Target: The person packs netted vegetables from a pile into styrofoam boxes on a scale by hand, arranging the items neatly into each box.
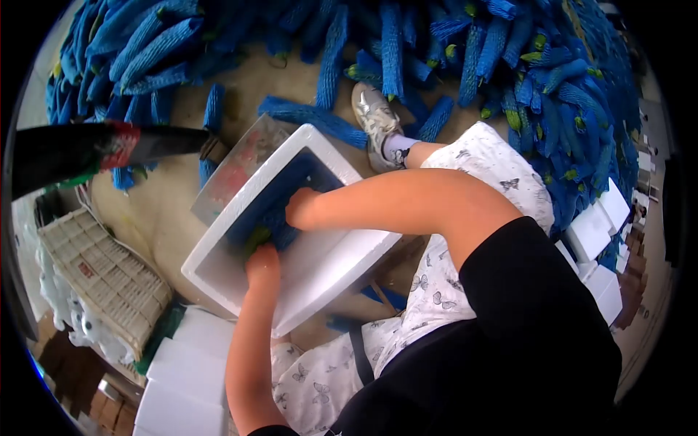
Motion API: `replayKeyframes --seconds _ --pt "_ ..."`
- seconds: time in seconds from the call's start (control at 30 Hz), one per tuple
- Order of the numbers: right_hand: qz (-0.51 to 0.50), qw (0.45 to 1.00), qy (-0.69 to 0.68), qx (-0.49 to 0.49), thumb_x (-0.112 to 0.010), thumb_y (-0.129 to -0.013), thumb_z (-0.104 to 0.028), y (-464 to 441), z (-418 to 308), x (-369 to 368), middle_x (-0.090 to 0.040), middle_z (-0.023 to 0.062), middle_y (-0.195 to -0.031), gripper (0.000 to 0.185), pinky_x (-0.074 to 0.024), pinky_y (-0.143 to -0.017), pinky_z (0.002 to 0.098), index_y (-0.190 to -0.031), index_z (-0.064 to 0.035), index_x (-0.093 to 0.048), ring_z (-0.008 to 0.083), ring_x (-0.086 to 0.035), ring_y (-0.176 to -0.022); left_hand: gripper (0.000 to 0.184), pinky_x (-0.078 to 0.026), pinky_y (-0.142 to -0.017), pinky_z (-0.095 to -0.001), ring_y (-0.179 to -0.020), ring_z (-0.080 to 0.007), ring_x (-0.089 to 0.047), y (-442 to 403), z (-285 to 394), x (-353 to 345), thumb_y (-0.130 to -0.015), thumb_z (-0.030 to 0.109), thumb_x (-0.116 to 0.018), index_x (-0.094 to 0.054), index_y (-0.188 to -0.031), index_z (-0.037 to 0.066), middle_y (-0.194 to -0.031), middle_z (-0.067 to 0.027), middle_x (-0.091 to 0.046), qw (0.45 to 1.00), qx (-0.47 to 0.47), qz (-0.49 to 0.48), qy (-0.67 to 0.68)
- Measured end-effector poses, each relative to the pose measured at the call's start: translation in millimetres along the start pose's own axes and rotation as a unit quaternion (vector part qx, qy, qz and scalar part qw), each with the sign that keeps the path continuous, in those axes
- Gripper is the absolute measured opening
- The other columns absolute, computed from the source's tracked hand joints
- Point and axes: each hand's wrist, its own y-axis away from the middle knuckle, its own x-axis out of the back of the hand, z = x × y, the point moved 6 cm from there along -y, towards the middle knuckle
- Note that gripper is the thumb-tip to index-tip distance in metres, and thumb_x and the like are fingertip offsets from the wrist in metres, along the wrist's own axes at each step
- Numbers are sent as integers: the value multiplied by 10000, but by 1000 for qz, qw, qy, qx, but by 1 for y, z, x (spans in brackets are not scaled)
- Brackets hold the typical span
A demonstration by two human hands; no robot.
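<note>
A white foam box (313, 280) sits tilted in front of my lap. Inside, blue foam-net sleeves lie along its far side, and one long green vegetable in a blue net sleeve (276, 224) is between my hands. My left hand (263, 263) is closed at its green end, low in the box. Bent over the sleeve's other end, my right hand (302, 209) is closed too; its fingers are mostly hidden behind the hand and blurred.
A large heap of blue-sleeved vegetables (494, 51) curves round the far side and right. A wicker basket (105, 272) stands left, with stacked white foam boxes (185, 370) below it. A dark bar (109, 149) juts in from the left. More white boxes (592, 232) are at right.
</note>
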Motion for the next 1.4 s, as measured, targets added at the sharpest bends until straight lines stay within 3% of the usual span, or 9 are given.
replayKeyframes --seconds 0.1,0.2,0.3,0.47,0.53,0.67,0.97,1.3,1.4 --pt "-57 991 -47 112 -639 -819 -211 100 -4 95 -684 103 -1087 323 -503 -845 420 -1123 -111 -681 287 -623 -1054 277 -521 -800 -447 -937 -298 -659 6 15 89 -891 315 -594 -611 -1088 121 -1053 -135 -645 999 9 -38 -10" --pt "393 875 -105 264 -645 -844 -201 224 52 163 -669 99 -974 239 -513 -779 373 -1047 -74 -652 239 -627 -919 529 -239 -1107 -589 -1328 -318 -420 19 71 122 -881 317 -586 -467 -1366 139 -1433 -176 -435 965 -184 182 43" --pt "687 683 -212 -130 -651 -869 -190 306 235 55 -655 95 -861 186 -523 -713 327 -971 -38 -623 192 -630 -785 636 -19 -1133 -635 -1434 -385 -167 -1 62 35 -918 363 -452 -299 -1493 140 -1548 -156 -240 978 -173 117 9" --pt "379 322 -639 -587 -788 -625 -604 237 279 -276 -536 271 -1249 1009 -556 -653 402 -1276 73 -419 381 -612 -1027 617 -7 -1123 -655 -1423 -417 -170 -2 61 36 -914 399 -413 -366 -1446 92 -1519 -191 -272 987 -134 80 38" --pt "486 348 -412 -687 -798 -601 -562 190 273 -297 -542 287 -1244 985 -444 -964 442 -1282 63 -457 435 -575 -1087 559 -8 -1117 -670 -1410 -450 -179 -5 58 29 -911 400 -409 -461 -1345 53 -1475 -226 -316 985 -149 92 7" --pt "639 310 -487 -508 -778 -662 -256 254 251 -240 -624 195 -993 490 -493 -809 411 -1018 14 -579 358 -620 -907 500 -26 -1113 -686 -1396 -474 -194 -1 57 26 -909 390 -411 -529 -1214 11 -1433 -255 -351 984 -152 91 5" --pt "408 770 -292 -394 -784 -590 -483 185 315 -139 -494 258 -1260 701 -416 -1007 444 -1153 -77 -684 407 -503 -1159 543 -48 -1112 -683 -1406 -448 -195 -5 60 36 -934 431 -390 -510 -1263 17 -1476 -217 -324 986 -141 89 -10" --pt "226 262 -893 -288 -742 -760 -263 336 116 -268 -659 54 -977 350 -492 -851 311 -1029 -53 -668 170 -622 -921 573 -75 -1142 -618 -1431 -341 -206 -5 66 41 -923 354 -482 -371 -1461 190 -1552 -106 -251 982 -130 137 12" --pt "228 343 -739 -533 -761 -747 -290 402 90 -260 -653 133 -972 504 -543 -739 353 -1083 40 -581 225 -658 -833 586 5 -1151 -591 -1462 -329 -100 -3 68 50 -934 332 -467 -325 -1482 181 -1582 -98 -168 983 -135 110 64"
